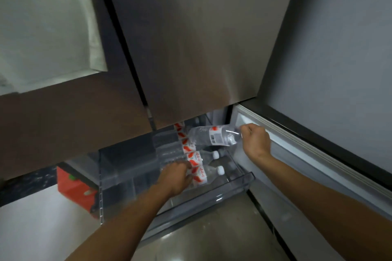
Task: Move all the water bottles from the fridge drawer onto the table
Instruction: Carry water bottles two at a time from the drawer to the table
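Observation:
A clear plastic fridge drawer is pulled out below the steel fridge doors. Several water bottles with red-and-white labels lie in a row inside it; the nearest bottle has a white cap pointing right. My left hand reaches down into the drawer and wraps over the base end of that nearest bottle. My right hand is raised above the drawer, closed around the neck of another clear bottle, which hangs roughly level with its base pointing left.
The open lower fridge door with its white gasket stands on the right. The closed upper doors overhang the drawer's back. A red box sits on the floor at the left, beside a dark skirting strip.

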The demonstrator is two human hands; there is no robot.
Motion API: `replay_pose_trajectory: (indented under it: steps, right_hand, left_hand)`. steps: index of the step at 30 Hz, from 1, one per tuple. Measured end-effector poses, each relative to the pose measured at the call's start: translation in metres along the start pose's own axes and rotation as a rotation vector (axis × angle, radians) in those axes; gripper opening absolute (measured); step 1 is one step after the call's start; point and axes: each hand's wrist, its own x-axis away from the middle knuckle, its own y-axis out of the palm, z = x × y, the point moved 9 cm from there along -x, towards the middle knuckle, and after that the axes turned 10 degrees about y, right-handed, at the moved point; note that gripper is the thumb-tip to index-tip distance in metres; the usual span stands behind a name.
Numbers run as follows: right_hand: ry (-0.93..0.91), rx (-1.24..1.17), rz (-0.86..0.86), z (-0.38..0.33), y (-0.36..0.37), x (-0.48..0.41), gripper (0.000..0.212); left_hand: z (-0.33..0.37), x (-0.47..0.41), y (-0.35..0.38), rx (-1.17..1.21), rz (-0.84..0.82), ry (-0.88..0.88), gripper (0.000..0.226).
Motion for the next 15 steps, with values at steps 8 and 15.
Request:
replay_pose_trajectory:
  steps: [8, 15]
  right_hand:
    - [0.061, -0.342, -0.056, 0.031, -0.036, 0.013, 0.038]
    - [0.023, -0.385, -0.005, 0.033, -0.049, 0.016, 0.031]
  left_hand:
    - [0.061, -0.069, 0.068, -0.294, -0.283, 0.194, 0.058]
    - [0.058, -0.095, 0.102, -0.48, -0.331, 0.221, 0.058]
